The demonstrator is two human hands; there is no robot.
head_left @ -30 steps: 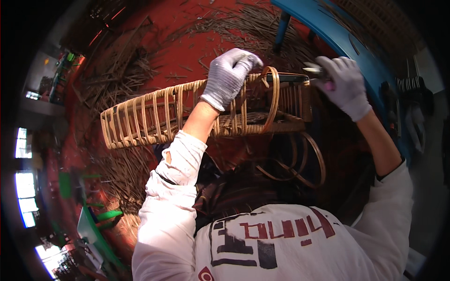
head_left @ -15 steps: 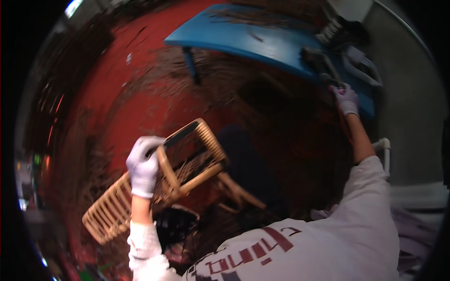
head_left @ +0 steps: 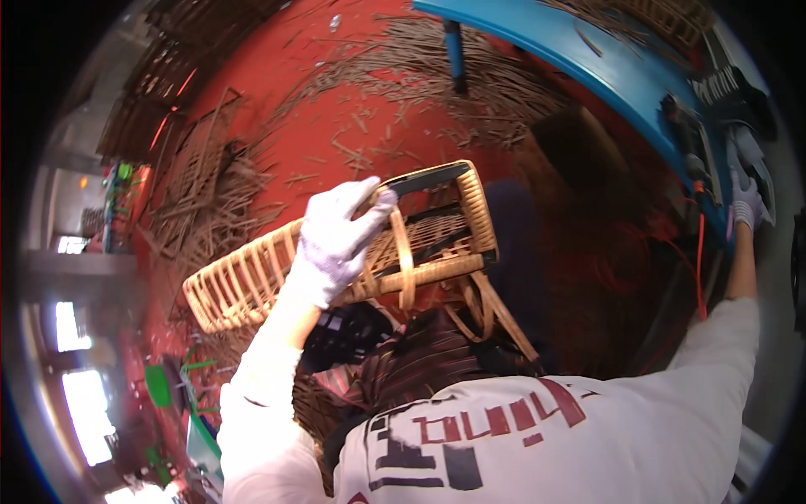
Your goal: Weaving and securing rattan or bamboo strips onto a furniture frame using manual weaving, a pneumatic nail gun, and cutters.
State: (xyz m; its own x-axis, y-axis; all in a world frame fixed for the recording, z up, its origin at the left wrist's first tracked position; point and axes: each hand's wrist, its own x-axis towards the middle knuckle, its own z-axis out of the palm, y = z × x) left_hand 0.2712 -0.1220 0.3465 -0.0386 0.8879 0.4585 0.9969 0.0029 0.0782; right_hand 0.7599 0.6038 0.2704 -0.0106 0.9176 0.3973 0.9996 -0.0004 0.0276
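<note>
The frame [head_left: 420, 244] lies before the torso [head_left: 537, 470], the left grip [head_left: 342, 239] on its far rim. Strips [head_left: 403, 71] lie on the floor [head_left: 311, 130] beyond and left of it. Ahead on the right stands the tabletop [head_left: 562, 38], bearing more strips and a tool [head_left: 691, 151]; the right grip [head_left: 745, 202] is right of the tool.

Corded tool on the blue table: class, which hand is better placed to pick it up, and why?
Probably the right hand: it is near the corded tool, while the left hand is occupied holding the wicker frame, farther away.
</note>
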